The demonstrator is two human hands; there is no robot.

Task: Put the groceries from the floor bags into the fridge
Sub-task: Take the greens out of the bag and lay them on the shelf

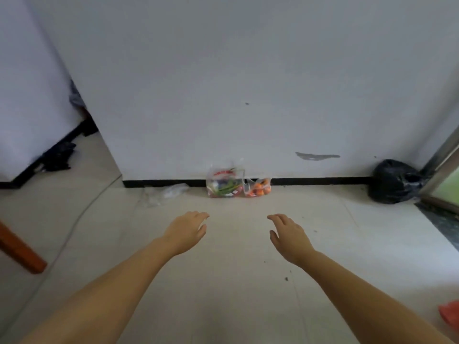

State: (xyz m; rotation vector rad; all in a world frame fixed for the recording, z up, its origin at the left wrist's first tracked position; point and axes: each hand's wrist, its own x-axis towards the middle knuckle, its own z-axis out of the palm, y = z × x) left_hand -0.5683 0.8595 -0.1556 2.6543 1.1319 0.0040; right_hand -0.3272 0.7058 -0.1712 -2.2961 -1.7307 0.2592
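Pale tile floor (pixel 236 281) lies under both outstretched arms; the left hand (pixel 187 230) and right hand (pixel 289 235) have a loose, wide grip and hold nothing. Beyond them, against the wall's black skirting (pixel 323 181), sit two thin clear bags touching: the vegetable bag (pixel 224 184) and the orange bag (pixel 258 188). They look soft, floppy and fairly light; the bunched tops seem the safest hold.
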